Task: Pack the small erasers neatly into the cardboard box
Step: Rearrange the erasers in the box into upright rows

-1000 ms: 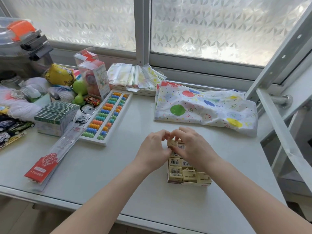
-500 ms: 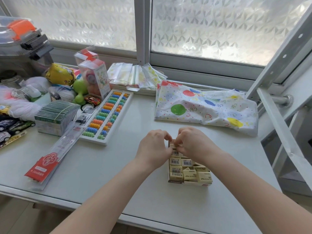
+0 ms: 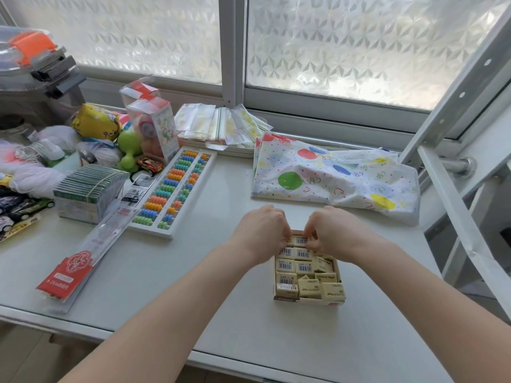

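Under both hands (image 3: 293, 233), boxed erasers (image 3: 302, 268)

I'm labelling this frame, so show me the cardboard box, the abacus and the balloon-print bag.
cardboard box (image 3: 309, 300), head view, near front wall
abacus (image 3: 174, 193), head view, middle rows of beads
balloon-print bag (image 3: 331, 176), head view, middle of its upper face

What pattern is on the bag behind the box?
White bag with coloured balloons, squiggles and dots; head view.
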{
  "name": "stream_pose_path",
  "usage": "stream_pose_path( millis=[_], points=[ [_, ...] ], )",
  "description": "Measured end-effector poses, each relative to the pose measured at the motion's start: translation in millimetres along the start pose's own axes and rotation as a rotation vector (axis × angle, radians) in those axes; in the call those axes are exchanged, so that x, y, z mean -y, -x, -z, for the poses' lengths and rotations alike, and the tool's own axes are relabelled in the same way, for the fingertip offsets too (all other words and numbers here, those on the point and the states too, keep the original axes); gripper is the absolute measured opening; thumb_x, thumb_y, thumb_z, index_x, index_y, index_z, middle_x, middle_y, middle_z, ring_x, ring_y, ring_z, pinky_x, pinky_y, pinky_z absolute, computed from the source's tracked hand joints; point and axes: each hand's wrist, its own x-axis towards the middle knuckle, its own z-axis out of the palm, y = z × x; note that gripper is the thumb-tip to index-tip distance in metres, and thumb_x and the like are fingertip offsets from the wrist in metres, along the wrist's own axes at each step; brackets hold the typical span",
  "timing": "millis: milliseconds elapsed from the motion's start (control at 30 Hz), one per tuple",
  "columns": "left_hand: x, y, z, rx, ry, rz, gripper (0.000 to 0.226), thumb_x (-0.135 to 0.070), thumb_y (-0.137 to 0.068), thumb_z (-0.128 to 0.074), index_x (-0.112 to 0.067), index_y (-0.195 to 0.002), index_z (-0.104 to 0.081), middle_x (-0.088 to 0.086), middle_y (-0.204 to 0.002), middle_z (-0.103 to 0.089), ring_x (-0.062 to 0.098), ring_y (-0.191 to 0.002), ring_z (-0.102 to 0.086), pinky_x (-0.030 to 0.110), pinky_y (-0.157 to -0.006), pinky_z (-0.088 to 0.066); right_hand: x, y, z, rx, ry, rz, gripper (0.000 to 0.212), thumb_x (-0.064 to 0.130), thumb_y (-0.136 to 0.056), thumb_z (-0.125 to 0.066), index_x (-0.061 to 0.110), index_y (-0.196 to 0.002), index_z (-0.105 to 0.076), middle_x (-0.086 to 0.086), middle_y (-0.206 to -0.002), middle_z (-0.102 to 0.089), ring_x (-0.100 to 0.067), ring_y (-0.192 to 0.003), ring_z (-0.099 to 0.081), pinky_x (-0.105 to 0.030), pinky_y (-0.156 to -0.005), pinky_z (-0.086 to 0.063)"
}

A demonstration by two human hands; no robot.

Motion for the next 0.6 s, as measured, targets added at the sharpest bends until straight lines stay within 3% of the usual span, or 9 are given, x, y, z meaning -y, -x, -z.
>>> stream_pose_path(
  millis=[167, 233, 300, 367, 467, 600],
  points=[
    [0.1, -5.1, 3.1, 0.03, -0.066, -0.032, 0.021, -0.022, -0.087, -0.058, -0.022, -0.102, -0.073, -0.002, -0.109, -0.065, 0.02, -0.106, -0.053, 0.032, -0.081, -0.045, 1.9, -8.0, 4.3, 0.046, 0.033, 0.026, 0.01, 0.025, -0.073, -0.07, 0.022, -0.083, -0.071, -0.001, -0.081, -0.06, -0.023, -0.081, -0.058, -0.028, -0.065, -0.043],
    [-0.6, -5.7, 3.0, 0.019, -0.08, -0.039, 0.021, -0.021, -0.086, -0.057, -0.021, -0.099, -0.073, -0.001, -0.106, -0.066, 0.021, -0.104, -0.053, 0.033, -0.079, -0.046, 4.1, -9.7, 6.3, 0.054, 0.077, 0.079, 0.006, 0.023, -0.069, -0.071, 0.021, -0.072, -0.066, 0.003, -0.065, -0.052, -0.024, -0.074, -0.055, -0.028, -0.061, -0.04],
    [-0.2, -6.6, 1.9, 0.017, -0.092, -0.039, 0.021, -0.021, -0.085, -0.057, -0.021, -0.098, -0.074, -0.001, -0.105, -0.066, 0.022, -0.103, -0.054, 0.033, -0.078, -0.046, 4.5, -8.6, 7.6, 0.051, 0.102, 0.118, 0.013, 0.025, -0.065, -0.072, 0.017, -0.074, -0.067, 0.006, -0.059, -0.044, -0.023, -0.07, -0.053, -0.03, -0.06, -0.043],
    [0.4, -7.7, 1.4, 0.018, -0.096, -0.037, 0.021, -0.021, -0.085, -0.057, -0.021, -0.097, -0.074, 0.0, -0.105, -0.066, 0.022, -0.103, -0.054, 0.033, -0.078, -0.047, 1.4, -5.9, 8.2, 0.041, 0.088, 0.142, 0.02, 0.029, -0.064, -0.071, 0.017, -0.08, -0.066, 0.004, -0.066, -0.049, -0.021, -0.075, -0.053, -0.032, -0.066, -0.048],
    [1.4, -8.2, 1.4, 0.037, -0.095, -0.035, 0.021, -0.023, -0.086, -0.057, -0.02, -0.099, -0.073, 0.0, -0.106, -0.066, 0.022, -0.104, -0.053, 0.035, -0.082, -0.048, -2.3, -0.6, 11.2, 0.009, 0.042, 0.155, 0.024, 0.031, -0.065, -0.069, 0.02, -0.086, -0.062, 0.004, -0.078, -0.051, -0.018, -0.078, -0.049, -0.027, -0.066, -0.041],
    [2.9, 0.5, 2.0, -0.054, -0.031, -0.085, 0.027, -0.027, -0.086, -0.058, -0.026, -0.111, -0.069, -0.005, -0.111, -0.066, 0.017, -0.106, -0.053, 0.031, -0.086, -0.046, -8.6, 10.4, 26.0, -0.048, -0.111, 0.143, 0.025, 0.029, -0.066, -0.072, 0.018, -0.087, -0.063, 0.009, -0.069, -0.049, -0.013, -0.068, -0.047, -0.019, -0.054, -0.036]
  ],
)
